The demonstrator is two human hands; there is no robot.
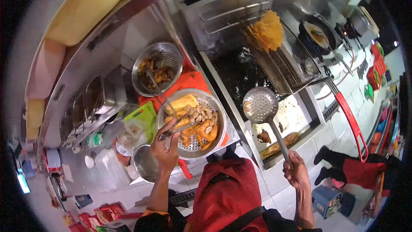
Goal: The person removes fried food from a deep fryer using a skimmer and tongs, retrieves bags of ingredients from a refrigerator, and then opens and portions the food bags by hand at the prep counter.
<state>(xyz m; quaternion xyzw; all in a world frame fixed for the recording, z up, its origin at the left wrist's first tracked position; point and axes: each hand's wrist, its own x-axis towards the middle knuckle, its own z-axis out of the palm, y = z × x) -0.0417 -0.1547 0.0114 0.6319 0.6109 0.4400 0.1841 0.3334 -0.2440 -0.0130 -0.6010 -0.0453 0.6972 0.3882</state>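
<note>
My left hand is closed around metal tongs, whose tips reach over a perforated metal colander. Inside that colander lie browned fried pieces, a yellow block and several pale, garlic-like cloves. In my right hand is the handle of a perforated skimmer, with a few pale pieces in its bowl. The skimmer hangs over the near side of the fryer, where dark oil shows behind it.
A wire fry basket with a red handle rests over the fryer, an orange crisp mass at its far end. A second colander holds dark fried bits. A wok stands far right. Another person's red garment shows at right.
</note>
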